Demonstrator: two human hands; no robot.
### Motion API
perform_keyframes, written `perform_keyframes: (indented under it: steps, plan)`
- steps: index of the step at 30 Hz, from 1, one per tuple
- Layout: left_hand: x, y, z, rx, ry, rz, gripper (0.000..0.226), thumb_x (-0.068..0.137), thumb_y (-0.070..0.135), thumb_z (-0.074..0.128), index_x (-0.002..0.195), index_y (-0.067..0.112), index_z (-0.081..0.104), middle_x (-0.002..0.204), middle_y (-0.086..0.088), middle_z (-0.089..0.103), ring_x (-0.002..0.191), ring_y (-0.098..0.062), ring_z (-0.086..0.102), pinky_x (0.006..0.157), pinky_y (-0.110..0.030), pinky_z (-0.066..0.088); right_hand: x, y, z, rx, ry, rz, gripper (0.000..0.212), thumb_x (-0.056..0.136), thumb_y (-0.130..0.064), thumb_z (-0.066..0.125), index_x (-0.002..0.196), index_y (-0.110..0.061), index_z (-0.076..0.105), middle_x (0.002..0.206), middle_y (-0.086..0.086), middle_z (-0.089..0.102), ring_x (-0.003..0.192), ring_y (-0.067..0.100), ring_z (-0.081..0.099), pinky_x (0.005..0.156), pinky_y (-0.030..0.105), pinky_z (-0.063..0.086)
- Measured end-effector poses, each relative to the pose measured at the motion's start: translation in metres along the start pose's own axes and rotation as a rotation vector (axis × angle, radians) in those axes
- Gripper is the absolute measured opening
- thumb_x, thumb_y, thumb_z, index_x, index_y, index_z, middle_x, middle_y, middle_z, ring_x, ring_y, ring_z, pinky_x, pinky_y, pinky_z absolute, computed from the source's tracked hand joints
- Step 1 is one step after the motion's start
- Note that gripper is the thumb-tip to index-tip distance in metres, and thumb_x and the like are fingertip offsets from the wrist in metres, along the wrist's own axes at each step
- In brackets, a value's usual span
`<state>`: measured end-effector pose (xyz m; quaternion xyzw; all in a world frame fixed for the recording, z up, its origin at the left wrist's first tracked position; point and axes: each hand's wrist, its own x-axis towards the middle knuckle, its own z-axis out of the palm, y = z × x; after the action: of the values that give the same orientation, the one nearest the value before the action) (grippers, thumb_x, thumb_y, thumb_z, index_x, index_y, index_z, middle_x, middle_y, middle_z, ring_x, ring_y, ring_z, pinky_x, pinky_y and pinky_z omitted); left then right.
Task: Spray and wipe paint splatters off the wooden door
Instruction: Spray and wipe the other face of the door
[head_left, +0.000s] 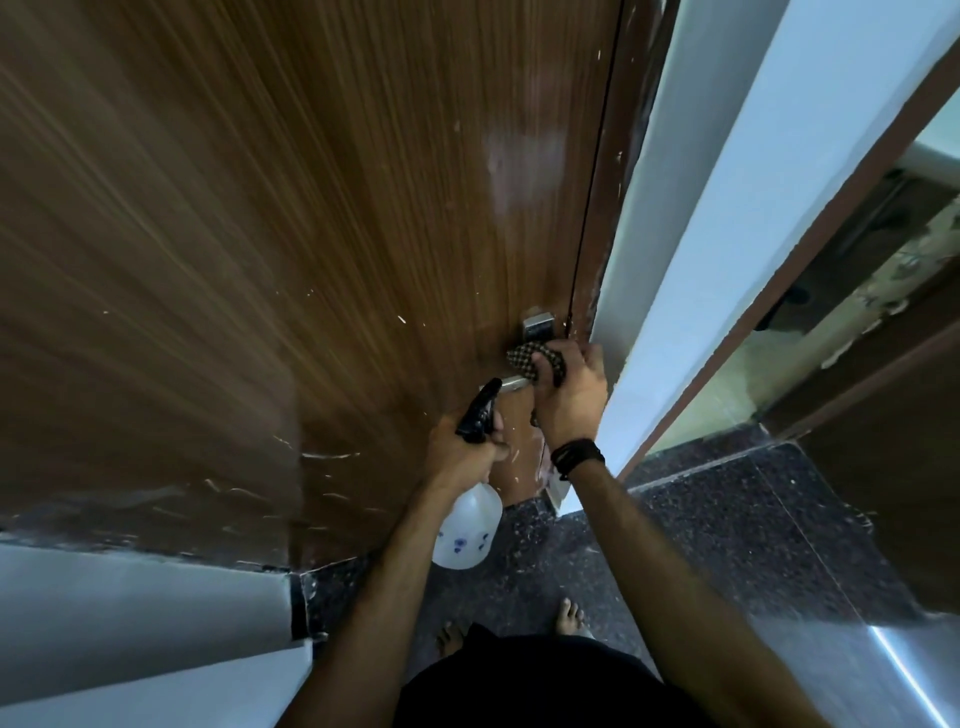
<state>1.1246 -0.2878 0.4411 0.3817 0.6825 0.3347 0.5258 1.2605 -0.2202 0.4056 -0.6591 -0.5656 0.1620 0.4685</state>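
Left hand (465, 449) grips the spray bottle (470, 525); right hand (569, 397) clenches a checkered cloth (532, 358) against the door (311, 234).

dim, bluish | glare on door (524, 156) | edges warped, motion-blurred

I see both forearms bare, no sleeves. A dark band (577, 457) with a thin cord wraps my right wrist. Black clothing (545, 686) covers my lower torso. My feet (571, 616) are bare, no footwear.
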Motion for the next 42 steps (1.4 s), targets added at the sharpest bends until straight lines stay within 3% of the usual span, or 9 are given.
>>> perform_keyframes:
  steps: [4,13,19,23,26,32,36,38,42]
  plan:
    - [0.000,0.000,-0.010,0.008,0.005,-0.014,0.025,0.074,-0.010,0.071,0.084,0.013,0.068,0.064,0.002,0.064,0.049,-0.010,0.053,0.049,-0.023,0.041,-0.035,-0.017,0.016,-0.052,-0.103,-0.123,0.012,0.096,-0.025,0.061,0.104,-0.018,0.069,0.113,0.004,0.056,0.091,0.022,0.060,0.069,0.027,0.047]
    - [-0.009,-0.004,-0.029,-0.038,-0.072,0.073,0.024,0.081,-0.016,0.068,0.086,0.007,0.063,0.072,-0.002,0.060,0.048,0.000,0.052,0.049,-0.012,0.043,0.003,-0.005,0.002,-0.028,0.076,0.105,0.013,0.088,-0.016,0.071,0.099,-0.011,0.073,0.105,0.013,0.063,0.092,0.031,0.063,0.078,0.034,0.053]
    - [-0.001,-0.012,-0.034,0.010,-0.042,0.018,0.023,0.074,-0.009,0.074,0.078,0.013,0.065,0.066,0.001,0.064,0.052,-0.015,0.053,0.051,-0.025,0.041,-0.041,-0.033,0.027,0.095,0.018,0.082,0.012,0.083,-0.018,0.078,0.092,-0.013,0.072,0.102,0.006,0.061,0.089,0.016,0.058,0.080,0.015,0.041]
    - [0.005,-0.017,-0.035,0.067,-0.124,0.034,0.030,0.073,-0.006,0.075,0.073,0.022,0.065,0.062,0.011,0.063,0.051,-0.007,0.052,0.063,-0.027,0.041,-0.023,-0.024,0.021,0.130,0.193,0.248,0.015,0.084,-0.018,0.076,0.095,-0.011,0.070,0.106,0.011,0.057,0.095,0.023,0.058,0.086,0.029,0.048]
    - [0.007,-0.021,-0.036,0.081,-0.172,0.032,0.031,0.074,-0.005,0.075,0.069,0.022,0.061,0.061,0.010,0.059,0.046,-0.005,0.048,0.059,-0.024,0.041,0.004,-0.013,0.011,0.107,0.249,0.366,0.014,0.081,-0.018,0.078,0.092,-0.011,0.070,0.102,0.013,0.059,0.092,0.031,0.060,0.086,0.036,0.050]
    - [0.009,-0.026,-0.034,0.137,-0.193,0.014,0.025,0.073,0.003,0.072,0.066,0.026,0.063,0.057,0.008,0.057,0.045,-0.008,0.046,0.060,-0.028,0.042,-0.015,-0.023,0.022,0.097,0.247,0.400,0.018,0.079,-0.017,0.081,0.093,-0.013,0.072,0.098,0.012,0.059,0.084,0.023,0.057,0.075,0.017,0.036]
    - [0.014,-0.022,-0.030,0.223,-0.165,-0.002,0.026,0.081,0.012,0.074,0.063,0.025,0.063,0.054,0.011,0.056,0.052,-0.007,0.050,0.056,-0.022,0.043,-0.011,-0.033,0.027,0.181,0.269,0.501,0.023,0.078,-0.014,0.081,0.095,-0.010,0.065,0.103,0.011,0.054,0.086,0.016,0.048,0.088,0.028,0.044]
    - [0.017,-0.022,-0.030,0.192,-0.193,0.033,0.017,0.074,0.016,0.073,0.067,0.031,0.068,0.059,0.009,0.062,0.053,-0.012,0.052,0.062,-0.030,0.048,0.003,-0.037,0.026,0.220,0.285,0.641,0.033,0.079,-0.016,0.080,0.104,-0.010,0.059,0.112,0.014,0.054,0.092,0.021,0.051,0.092,0.031,0.043]
    - [0.020,-0.022,-0.035,0.173,-0.210,0.071,0.033,0.076,0.005,0.071,0.067,0.036,0.068,0.059,0.009,0.061,0.053,-0.015,0.052,0.066,-0.038,0.047,0.005,-0.032,0.032,0.248,0.272,0.736,0.042,0.083,-0.024,0.078,0.117,-0.010,0.060,0.120,0.016,0.054,0.107,0.031,0.057,0.098,0.035,0.044]
